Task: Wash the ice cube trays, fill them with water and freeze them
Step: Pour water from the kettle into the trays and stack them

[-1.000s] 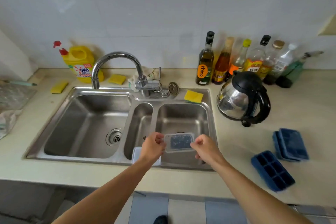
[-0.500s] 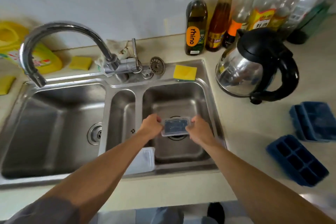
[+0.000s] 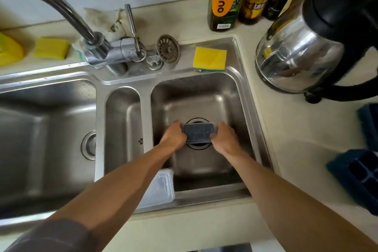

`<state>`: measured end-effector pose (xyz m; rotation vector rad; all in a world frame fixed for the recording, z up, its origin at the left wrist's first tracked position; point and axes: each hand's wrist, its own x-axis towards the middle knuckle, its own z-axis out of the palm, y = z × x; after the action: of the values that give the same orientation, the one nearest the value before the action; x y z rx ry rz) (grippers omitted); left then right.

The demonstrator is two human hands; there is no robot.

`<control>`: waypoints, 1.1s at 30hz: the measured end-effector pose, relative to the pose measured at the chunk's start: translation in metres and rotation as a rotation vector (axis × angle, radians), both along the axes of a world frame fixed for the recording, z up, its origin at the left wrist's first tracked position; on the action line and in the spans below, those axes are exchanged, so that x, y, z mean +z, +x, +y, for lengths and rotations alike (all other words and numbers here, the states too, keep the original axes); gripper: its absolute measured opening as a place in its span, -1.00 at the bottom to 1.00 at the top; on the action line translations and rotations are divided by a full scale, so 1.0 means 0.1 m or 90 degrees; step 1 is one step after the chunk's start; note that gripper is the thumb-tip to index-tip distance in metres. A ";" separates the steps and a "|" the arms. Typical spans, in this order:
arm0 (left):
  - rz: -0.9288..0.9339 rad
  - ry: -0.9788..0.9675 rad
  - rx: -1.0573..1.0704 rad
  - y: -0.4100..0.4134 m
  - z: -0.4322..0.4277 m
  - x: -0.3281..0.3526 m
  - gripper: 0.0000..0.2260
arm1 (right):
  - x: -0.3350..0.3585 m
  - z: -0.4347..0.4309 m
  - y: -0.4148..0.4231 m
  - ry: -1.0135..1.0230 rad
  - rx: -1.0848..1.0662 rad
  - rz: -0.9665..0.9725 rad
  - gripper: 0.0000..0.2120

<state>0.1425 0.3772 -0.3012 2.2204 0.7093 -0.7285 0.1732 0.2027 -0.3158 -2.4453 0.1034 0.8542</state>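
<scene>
One ice cube tray (image 3: 198, 132) between left hand (image 3: 173, 139) and right hand (image 3: 225, 139), in both hands' grip.

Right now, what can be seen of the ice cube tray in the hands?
The ice cube tray is small, rectangular, dark blue, with a clear plastic-looking rim. It lies about level, low in the right sink basin, over the drain. The left hand and the right hand grip its short ends.

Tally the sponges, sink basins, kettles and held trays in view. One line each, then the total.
Sponges: 2
Sink basins: 3
Kettles: 1
Held trays: 1
Total: 7
</scene>
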 end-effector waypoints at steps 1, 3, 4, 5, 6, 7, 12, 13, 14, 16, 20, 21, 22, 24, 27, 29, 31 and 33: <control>-0.003 -0.001 0.011 0.01 0.00 -0.02 -0.83 | 0.00 0.00 0.01 -0.002 -0.002 -0.001 -0.80; -0.008 0.005 0.021 0.03 0.00 -0.04 -0.84 | -0.02 -0.02 0.01 -0.008 0.001 0.006 -0.81; -0.007 0.010 0.022 0.04 0.00 -0.05 -0.85 | -0.03 -0.03 0.01 -0.010 0.001 0.014 -0.80; -0.003 0.016 0.025 0.04 0.00 -0.06 -0.87 | -0.05 -0.03 0.00 -0.009 -0.002 0.025 -0.78; 0.003 0.021 0.030 0.05 -0.01 -0.07 -0.90 | -0.07 -0.04 0.00 -0.007 -0.006 0.035 -0.76; 0.008 0.026 0.034 0.05 -0.02 -0.09 -0.92 | -0.10 -0.03 -0.01 -0.003 -0.011 0.042 -0.76; 0.054 0.049 0.027 0.03 -0.02 -0.19 -0.93 | -0.20 -0.03 -0.05 0.019 -0.048 0.051 -0.76; 0.055 0.050 0.027 0.03 -0.03 -0.22 -0.91 | -0.22 -0.03 -0.06 0.021 -0.057 0.053 -0.76; 0.054 0.050 0.029 0.04 -0.03 -0.23 -0.90 | -0.23 -0.02 -0.06 0.026 -0.068 0.054 -0.77; 0.052 0.049 0.037 0.04 -0.04 -0.25 -0.89 | -0.24 0.01 -0.06 0.033 -0.094 0.059 -0.78; 0.072 0.042 0.041 0.06 -0.03 -0.25 -0.88 | -0.24 0.02 -0.01 0.030 -0.111 0.071 -0.76; 0.078 0.038 0.043 0.07 -0.02 -0.24 -0.87 | -0.24 0.02 0.00 0.033 -0.110 0.078 -0.77; 0.084 0.031 0.048 0.08 -0.02 -0.22 -0.87 | -0.23 0.01 0.02 0.038 -0.110 0.085 -0.78; 0.095 0.013 0.053 0.10 -0.02 -0.17 -0.87 | -0.21 0.00 0.03 0.044 -0.105 0.096 -0.80; 0.081 0.001 0.054 0.10 -0.03 -0.12 -0.77 | -0.14 -0.03 0.02 0.039 -0.076 0.099 -0.79; 0.043 -0.009 0.087 0.10 -0.04 -0.06 -0.64 | -0.04 -0.05 0.00 0.050 -0.060 0.102 -0.80; 0.002 0.001 0.121 0.09 -0.05 0.04 -0.50 | 0.11 -0.07 -0.04 0.076 -0.052 0.102 -0.82; -0.047 0.024 0.160 0.09 -0.05 0.16 -0.36 | 0.30 -0.09 -0.08 0.113 -0.057 0.088 -0.85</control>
<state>0.1512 0.3726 -0.2847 2.1292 0.9506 -0.5087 0.1649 0.1932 -0.2863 -2.1999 0.1780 0.9494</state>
